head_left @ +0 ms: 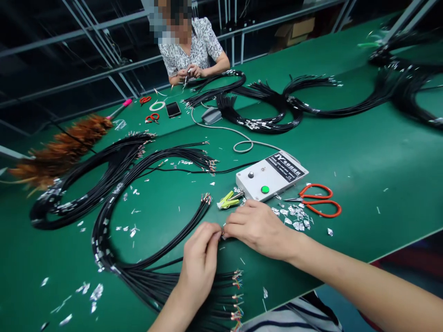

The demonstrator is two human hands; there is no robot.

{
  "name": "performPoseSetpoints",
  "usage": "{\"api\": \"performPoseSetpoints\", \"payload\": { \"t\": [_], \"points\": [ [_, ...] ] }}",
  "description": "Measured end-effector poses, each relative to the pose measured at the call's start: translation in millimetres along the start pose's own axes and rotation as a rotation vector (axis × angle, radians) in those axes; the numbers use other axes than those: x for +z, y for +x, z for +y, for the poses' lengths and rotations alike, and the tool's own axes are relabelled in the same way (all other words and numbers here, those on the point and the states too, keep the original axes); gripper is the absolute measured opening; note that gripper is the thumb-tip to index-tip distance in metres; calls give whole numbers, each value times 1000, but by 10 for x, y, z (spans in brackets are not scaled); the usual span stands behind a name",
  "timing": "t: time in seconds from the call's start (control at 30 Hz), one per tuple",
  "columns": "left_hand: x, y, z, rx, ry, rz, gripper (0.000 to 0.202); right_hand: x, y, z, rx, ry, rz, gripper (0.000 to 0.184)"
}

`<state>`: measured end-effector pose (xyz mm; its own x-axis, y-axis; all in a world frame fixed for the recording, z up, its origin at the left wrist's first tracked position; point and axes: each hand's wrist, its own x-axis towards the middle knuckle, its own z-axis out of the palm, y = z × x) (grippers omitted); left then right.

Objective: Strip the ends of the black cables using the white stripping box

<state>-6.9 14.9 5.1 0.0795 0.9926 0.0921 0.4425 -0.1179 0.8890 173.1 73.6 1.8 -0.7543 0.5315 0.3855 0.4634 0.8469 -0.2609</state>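
Note:
My left hand is closed in a pinch around the end of a black cable, which runs back to a curved cable bundle. Against it, the fingertips of my right hand pinch the same cable end; the fine wires there are mostly hidden. Below my left wrist lie stripped ends with coloured wires. Just beyond my fingers is a grey-white machine box with a green button and a knob. A yellow-green clip sits at its near left corner.
Orange-handled scissors lie right of the box among foil scraps. Coiled black cables spread across the back. A feather duster, a phone and a grey pedal lie farther off. A co-worker sits opposite, hands raised together.

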Motion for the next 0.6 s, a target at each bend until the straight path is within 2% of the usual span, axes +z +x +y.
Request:
{"api": "performPoseSetpoints", "payload": {
  "t": [0.13, 0.2, 0.3, 0.37, 0.5, 0.6],
  "points": [
    [7, 17, -33, -173, -113, 4, 16, -73, 1, -23, 89, -53, 14, 22],
    [1, 25, -41, -162, -106, 0, 16, -75, 30, -46, 84, -48, 14, 22],
    [-8, 48, -42, -130, -99, -26, 17, -44, 57, -27, -18, -55, 1, 22],
    [-11, 82, -41, -160, -143, -34, 16, -31, 60, 37, -46, -89, 1, 24],
    [2, 205, -70, -256, -235, 39, 18, -61, 107, 219, 113, -217, -10, 8],
    [25, 321, -127, -258, -227, 90, 17, -84, 202, 312, 182, -294, -129, 13]
  ]
}}
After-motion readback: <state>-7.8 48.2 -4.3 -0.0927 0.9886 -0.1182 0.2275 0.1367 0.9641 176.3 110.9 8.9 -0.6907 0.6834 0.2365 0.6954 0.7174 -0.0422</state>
